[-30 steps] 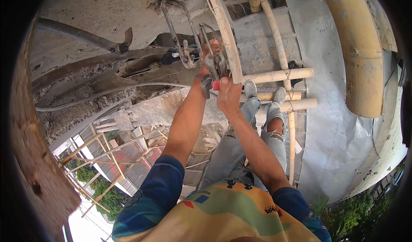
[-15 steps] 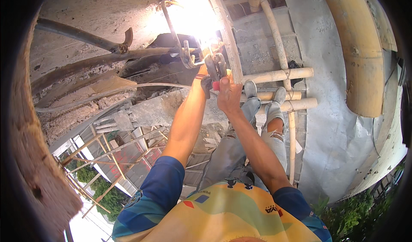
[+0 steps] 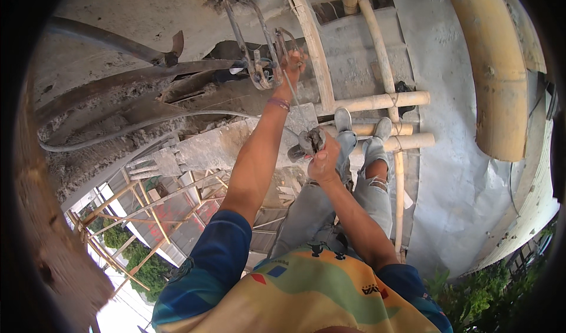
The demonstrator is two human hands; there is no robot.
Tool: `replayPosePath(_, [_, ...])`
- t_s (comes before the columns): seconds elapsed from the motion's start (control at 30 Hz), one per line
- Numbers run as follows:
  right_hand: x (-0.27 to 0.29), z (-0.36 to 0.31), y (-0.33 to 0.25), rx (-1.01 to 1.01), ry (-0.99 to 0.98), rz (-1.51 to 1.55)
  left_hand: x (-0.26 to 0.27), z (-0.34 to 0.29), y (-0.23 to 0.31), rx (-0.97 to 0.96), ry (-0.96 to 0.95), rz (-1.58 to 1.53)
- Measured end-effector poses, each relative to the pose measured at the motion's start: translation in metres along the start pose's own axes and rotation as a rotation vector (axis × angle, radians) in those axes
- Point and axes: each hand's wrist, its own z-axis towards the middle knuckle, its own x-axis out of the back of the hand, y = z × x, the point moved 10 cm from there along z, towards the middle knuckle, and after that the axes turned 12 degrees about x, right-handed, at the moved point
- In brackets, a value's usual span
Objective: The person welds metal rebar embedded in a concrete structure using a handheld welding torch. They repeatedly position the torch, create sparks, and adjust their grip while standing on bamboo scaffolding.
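My left hand reaches up to the bent steel bars, its fingers closed around a small U-shaped bar. Beside it a longer bent-bar bracket sticks out of the concrete wall. Lower down, my right hand grips a dirty grey welding electrode holder. A thin welding rod points up from the holder toward my left hand. No arc glows at its tip.
My feet stand on bamboo poles tied to an upright pole. A wooden batten runs by my left hand. Grey metal sheeting is at right. A steel pipe and a cable lie left; bamboo scaffolding stands below.
The bright welding arc has gone out. My right hand has drawn the electrode holder down and back from the bars, while my left hand now shows on the U-shaped bar.
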Motion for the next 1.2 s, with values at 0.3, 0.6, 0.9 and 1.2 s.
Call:
replayPosePath(0.3, [-0.003, -0.004, 0.016, -0.11, 0.031, 0.046, 0.004, 0.008, -0.007, 0.034, -0.061, -0.113])
replayPosePath(0.6, [0.002, -0.001, 0.019, -0.117, 0.039, 0.006, 0.012, 0.022, -0.018, 0.081, -0.055, -0.13])
replayPosePath(0.9, [0.002, -0.001, 0.014, -0.097, 0.03, -0.001, 0.006, 0.021, -0.014, 0.143, -0.037, -0.132])
replayPosePath(1.2, [-0.005, 0.005, 0.016, -0.039, -0.019, -0.061, 0.015, 0.019, -0.022, 0.128, 0.006, 0.003])
